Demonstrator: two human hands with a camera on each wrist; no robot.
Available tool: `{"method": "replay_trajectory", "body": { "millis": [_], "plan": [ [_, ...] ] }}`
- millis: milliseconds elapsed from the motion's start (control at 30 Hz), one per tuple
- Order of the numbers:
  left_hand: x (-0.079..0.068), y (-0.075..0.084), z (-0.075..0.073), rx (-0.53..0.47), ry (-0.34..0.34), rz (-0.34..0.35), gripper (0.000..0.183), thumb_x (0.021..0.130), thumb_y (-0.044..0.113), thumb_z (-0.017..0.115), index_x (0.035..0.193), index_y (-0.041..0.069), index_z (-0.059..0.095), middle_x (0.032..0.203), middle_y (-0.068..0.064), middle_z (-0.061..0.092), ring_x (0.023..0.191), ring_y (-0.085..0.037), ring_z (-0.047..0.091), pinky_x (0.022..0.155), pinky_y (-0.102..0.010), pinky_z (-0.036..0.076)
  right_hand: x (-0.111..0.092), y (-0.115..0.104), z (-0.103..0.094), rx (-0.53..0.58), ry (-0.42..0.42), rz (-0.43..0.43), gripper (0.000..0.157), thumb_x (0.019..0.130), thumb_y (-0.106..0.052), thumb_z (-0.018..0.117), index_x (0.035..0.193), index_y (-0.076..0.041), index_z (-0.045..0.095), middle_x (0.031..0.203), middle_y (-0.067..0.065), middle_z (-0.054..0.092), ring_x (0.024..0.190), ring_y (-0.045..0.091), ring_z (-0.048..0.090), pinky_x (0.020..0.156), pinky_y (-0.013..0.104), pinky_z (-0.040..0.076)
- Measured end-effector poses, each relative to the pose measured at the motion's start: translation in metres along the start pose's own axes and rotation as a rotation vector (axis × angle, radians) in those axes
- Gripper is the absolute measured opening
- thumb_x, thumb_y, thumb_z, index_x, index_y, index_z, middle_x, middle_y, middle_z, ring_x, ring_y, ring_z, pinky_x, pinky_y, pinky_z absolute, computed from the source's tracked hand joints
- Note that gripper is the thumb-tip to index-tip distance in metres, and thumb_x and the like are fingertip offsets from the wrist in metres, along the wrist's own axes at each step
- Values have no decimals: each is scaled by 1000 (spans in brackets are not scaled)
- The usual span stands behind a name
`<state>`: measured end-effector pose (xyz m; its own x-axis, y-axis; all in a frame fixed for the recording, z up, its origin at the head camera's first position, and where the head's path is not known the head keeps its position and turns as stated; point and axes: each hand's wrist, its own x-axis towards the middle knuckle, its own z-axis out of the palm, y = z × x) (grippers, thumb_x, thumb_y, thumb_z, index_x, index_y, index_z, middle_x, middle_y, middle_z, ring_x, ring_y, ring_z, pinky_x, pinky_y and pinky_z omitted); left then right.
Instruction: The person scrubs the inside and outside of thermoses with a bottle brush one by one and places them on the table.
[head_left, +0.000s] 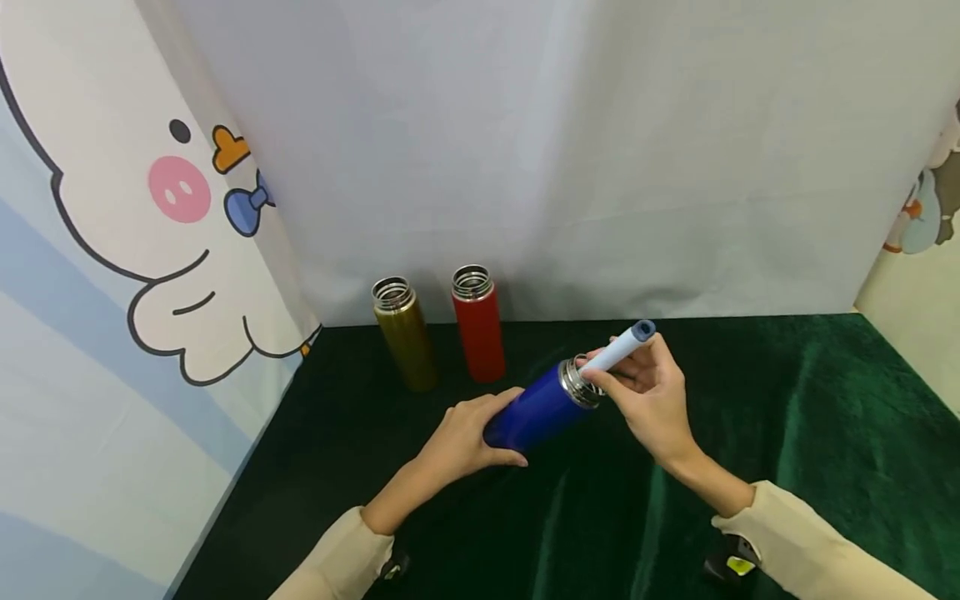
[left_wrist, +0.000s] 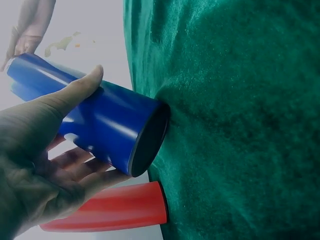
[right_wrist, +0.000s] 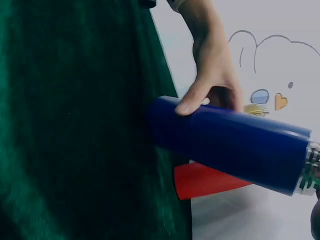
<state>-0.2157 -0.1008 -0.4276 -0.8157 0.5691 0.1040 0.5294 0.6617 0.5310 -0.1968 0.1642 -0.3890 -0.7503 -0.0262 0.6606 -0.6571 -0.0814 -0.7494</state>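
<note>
My left hand (head_left: 467, 435) grips the lower part of a blue bottle (head_left: 534, 408), tilted with its uncapped steel mouth toward the upper right. The left wrist view shows thumb and fingers on either side of the blue bottle (left_wrist: 107, 120), near its dark base. At the mouth, my right hand (head_left: 654, 410) pinches a pale blue marker (head_left: 611, 353) with a dark blue end. The marker slants into or against the opening; how deep its lower end sits is hidden by the rim and fingers. In the right wrist view the right hand is mostly cut off.
Behind the hands stand two uncapped bottles, one olive-gold (head_left: 407, 346) and one red (head_left: 480, 337). Dark green velvet cloth (head_left: 750, 417) covers the table. A pale curtain (head_left: 600, 167) hangs along the back, and a cartoon-printed sheet (head_left: 97, 250) on the left.
</note>
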Motion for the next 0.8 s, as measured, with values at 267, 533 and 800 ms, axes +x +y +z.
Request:
{"method": "replay_trajectory", "body": {
  "millis": [267,533,800],
  "plan": [
    [0,-1,-1,0,-12,11,86,81,39,87,153,22,45,140,-13,64,125,-35,64,105,-59,51,22,-30,-21,69,-4,-124,47,102,14,42,147,1,34,116,8,72,104,19,75,86,31,61],
    [-2,0,-3,4,-11,-2,85,82,39,86,154,23,44,140,-15,64,123,-37,65,104,-59,52,47,-57,-47,194,180,-168,40,99,16,48,136,3,42,99,13,76,85,22,78,75,34,63],
    [-7,-5,1,-34,29,-12,85,81,37,87,153,22,44,140,-16,64,122,-38,66,104,-60,52,62,-79,-77,244,406,-190,41,95,11,60,132,5,45,93,20,72,78,28,78,65,36,63]
  ]
}}
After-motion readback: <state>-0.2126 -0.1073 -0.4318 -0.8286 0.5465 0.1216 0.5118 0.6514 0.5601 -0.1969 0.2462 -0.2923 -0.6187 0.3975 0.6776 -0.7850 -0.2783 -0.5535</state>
